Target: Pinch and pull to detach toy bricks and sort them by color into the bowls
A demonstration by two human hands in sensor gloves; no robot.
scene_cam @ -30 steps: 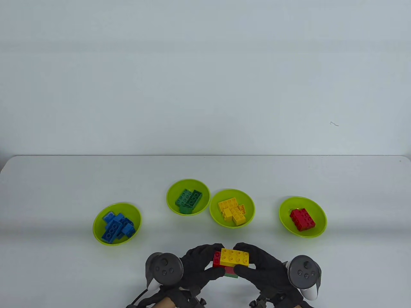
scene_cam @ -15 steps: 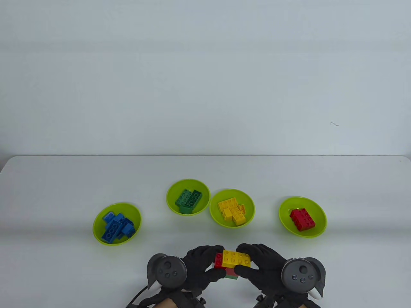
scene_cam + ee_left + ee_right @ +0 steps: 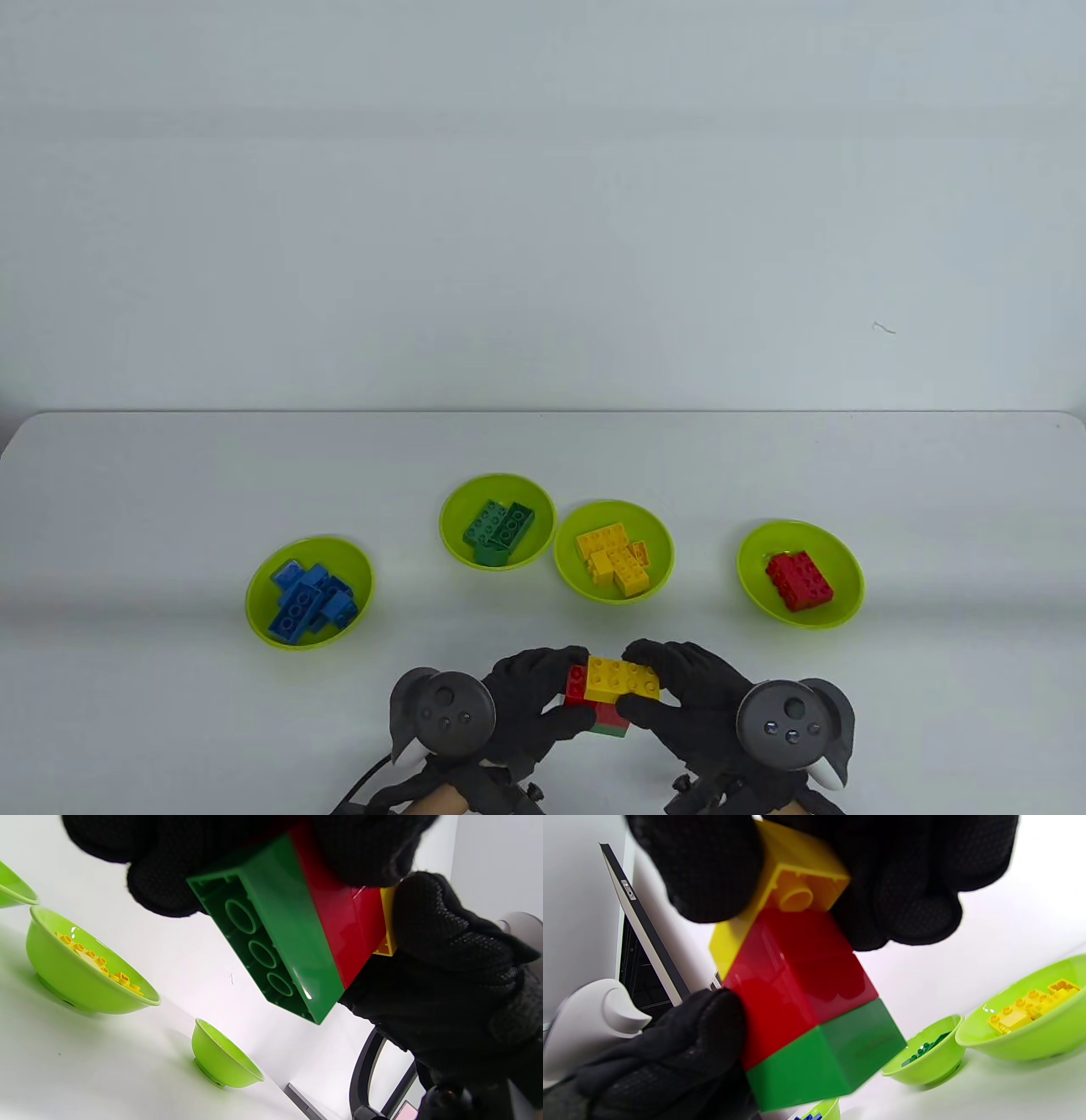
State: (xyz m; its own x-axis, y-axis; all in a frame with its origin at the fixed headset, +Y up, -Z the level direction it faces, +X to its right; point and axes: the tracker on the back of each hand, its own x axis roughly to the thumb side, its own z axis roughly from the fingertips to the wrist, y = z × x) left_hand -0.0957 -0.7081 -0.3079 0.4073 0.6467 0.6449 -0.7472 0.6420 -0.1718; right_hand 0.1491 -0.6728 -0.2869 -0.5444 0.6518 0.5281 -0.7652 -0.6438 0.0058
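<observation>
A small stack of toy bricks is held just above the table's front edge: a yellow brick (image 3: 624, 677) on top, a red brick (image 3: 577, 684) under it and a green brick (image 3: 612, 727) at the bottom. My left hand (image 3: 575, 689) grips the red and green part from the left. My right hand (image 3: 638, 686) pinches the yellow brick between thumb and fingers. In the right wrist view the yellow brick (image 3: 797, 878) still sits on the red brick (image 3: 797, 976). The left wrist view shows the green brick (image 3: 275, 942) from its hollow underside.
Four lime bowls stand in a row behind the hands: one with blue bricks (image 3: 254, 594), one with green bricks (image 3: 450, 509), one with yellow bricks (image 3: 663, 543), one with red bricks (image 3: 751, 552). The table's far edge (image 3: 543, 413) meets a pale wall.
My right wrist has turned and its tracker has slid slightly left. The stack has stayed between both hands, shifting only a little.
</observation>
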